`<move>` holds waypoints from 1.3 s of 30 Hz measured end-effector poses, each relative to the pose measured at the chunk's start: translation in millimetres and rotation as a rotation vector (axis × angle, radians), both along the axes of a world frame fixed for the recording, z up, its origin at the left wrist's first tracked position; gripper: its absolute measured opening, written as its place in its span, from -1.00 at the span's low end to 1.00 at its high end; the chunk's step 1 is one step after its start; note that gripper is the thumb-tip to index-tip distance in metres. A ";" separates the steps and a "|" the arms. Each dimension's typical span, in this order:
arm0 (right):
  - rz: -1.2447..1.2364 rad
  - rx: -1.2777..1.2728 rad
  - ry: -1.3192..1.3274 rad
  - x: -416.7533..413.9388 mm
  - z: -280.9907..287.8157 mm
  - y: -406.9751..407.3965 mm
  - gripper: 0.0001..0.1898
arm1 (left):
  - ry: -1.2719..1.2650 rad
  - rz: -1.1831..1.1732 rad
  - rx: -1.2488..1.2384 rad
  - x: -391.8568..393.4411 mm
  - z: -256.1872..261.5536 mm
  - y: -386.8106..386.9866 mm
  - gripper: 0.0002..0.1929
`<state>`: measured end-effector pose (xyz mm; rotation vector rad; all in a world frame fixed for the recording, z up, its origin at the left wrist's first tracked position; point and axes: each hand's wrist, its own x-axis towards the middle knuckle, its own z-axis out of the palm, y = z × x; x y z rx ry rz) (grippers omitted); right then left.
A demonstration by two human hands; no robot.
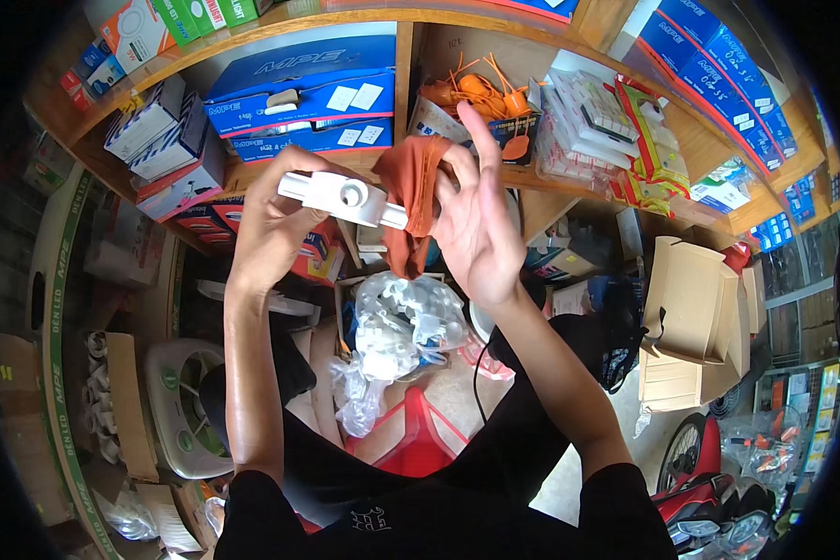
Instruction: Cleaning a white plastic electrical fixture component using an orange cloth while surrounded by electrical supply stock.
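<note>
My left hand [269,231] grips a white plastic fitting [367,204] by its left side, fingers behind and thumb below. The fitting has a round hole in its face and a narrower end on each side. A rust-orange cloth [411,175] hangs from my right hand [481,234], bunched against the fitting's right end. Some fingers of that hand curl into the cloth, while one points up. Below both hands, a clear plastic bag [406,318] of white pieces rests on an open box between my knees.
Wooden shelves [404,91] ahead carry blue MPE boxes [301,91], orange corded items [479,94] and packets [647,140]. A red plastic stool [414,441] shows beneath me. Cardboard boxes [693,301] and a red motorbike [700,483] stand to the right. White rolls [101,399] fill a carton to the left.
</note>
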<state>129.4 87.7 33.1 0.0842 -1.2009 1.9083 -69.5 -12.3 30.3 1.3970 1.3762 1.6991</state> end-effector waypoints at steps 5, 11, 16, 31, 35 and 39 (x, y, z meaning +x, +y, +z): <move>-0.218 0.206 0.023 11.3 4.7 16.4 -0.24 | -0.152 0.099 -0.075 -16.5 5.8 -5.9 -0.76; -0.220 0.461 -0.153 13.8 2.9 12.2 -0.15 | 0.101 -0.013 -0.122 -10.2 8.8 -12.4 -0.70; -0.178 0.594 -0.268 16.8 1.2 11.2 -0.16 | 0.114 -0.185 -0.260 0.6 12.1 -7.4 -0.57; -0.220 0.490 -0.280 13.7 -6.3 20.1 -0.17 | 0.213 0.099 -0.057 26.8 27.7 -7.5 -0.43; -0.177 0.623 -0.258 16.0 -10.2 6.7 -0.23 | 0.008 -0.183 -0.853 -11.0 2.6 -8.9 0.03; -0.211 0.806 -0.260 13.8 -14.5 6.9 -0.33 | -0.091 -0.566 -0.780 3.2 -4.1 -5.1 -0.18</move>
